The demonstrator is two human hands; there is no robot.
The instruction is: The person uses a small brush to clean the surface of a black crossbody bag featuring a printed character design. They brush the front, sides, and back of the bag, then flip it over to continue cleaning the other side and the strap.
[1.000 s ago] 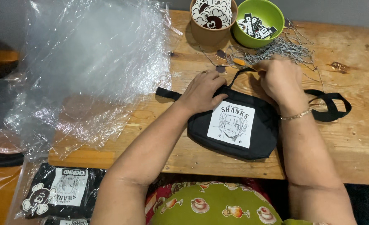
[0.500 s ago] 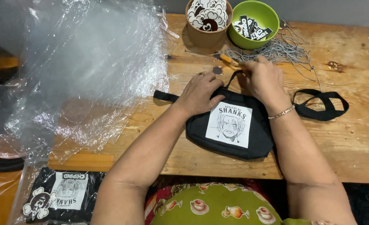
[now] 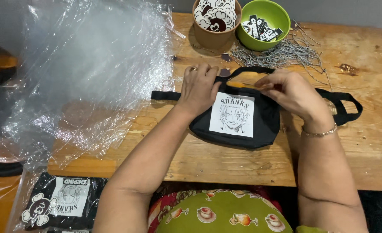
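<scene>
Crumpled clear plastic sheeting (image 3: 83, 73) covers the desk's (image 3: 372, 164) left end. Near the front edge lies a small black fabric pouch with a white portrait patch (image 3: 238, 118); the left hand (image 3: 198, 88) presses flat on its left part, fingers together. The right hand (image 3: 292, 92) pinches a thin orange strip (image 3: 242, 85) at the pouch's top edge, below a brown bowl (image 3: 214, 32) and a green bowl (image 3: 264, 21) at the back edge.

Black pouch (image 3: 264, 118), green bowl (image 3: 264, 11)

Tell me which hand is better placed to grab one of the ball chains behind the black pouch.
Right. The right hand sits at the black pouch top edge, nearest the ball chains; the left hand presses the pouch flat.
</scene>
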